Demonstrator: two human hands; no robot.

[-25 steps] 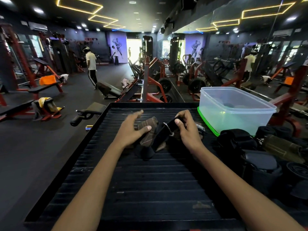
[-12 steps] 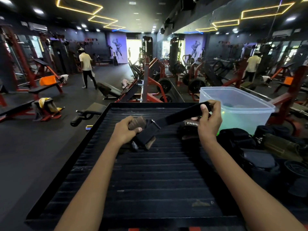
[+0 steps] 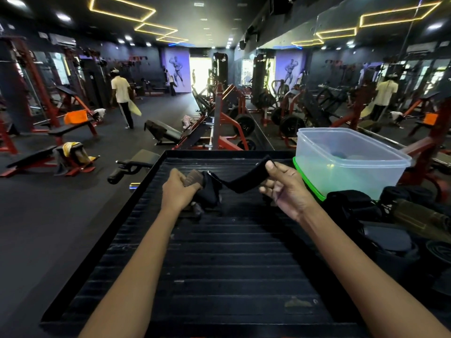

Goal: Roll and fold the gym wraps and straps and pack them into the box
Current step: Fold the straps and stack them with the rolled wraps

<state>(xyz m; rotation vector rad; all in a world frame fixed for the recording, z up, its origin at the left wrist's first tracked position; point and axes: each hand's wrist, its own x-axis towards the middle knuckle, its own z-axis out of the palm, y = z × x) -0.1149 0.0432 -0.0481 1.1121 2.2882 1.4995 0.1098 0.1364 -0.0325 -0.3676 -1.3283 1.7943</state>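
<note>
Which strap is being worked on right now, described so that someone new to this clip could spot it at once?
Start at the clear plastic box at the far right of the black ribbed platform. Just left of it, a black strap sags between the two hands: the right hand pinches its free end, the left hand holds its padded end. Unlike the dark bundles piled below the box, it is stretched out and lifted.

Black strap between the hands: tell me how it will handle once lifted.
The black strap sags between the left hand and right hand, so it is probably floppy and light. It looks like fabric, so likely grippy rather than slippery. Its free end may unroll if released.
</note>
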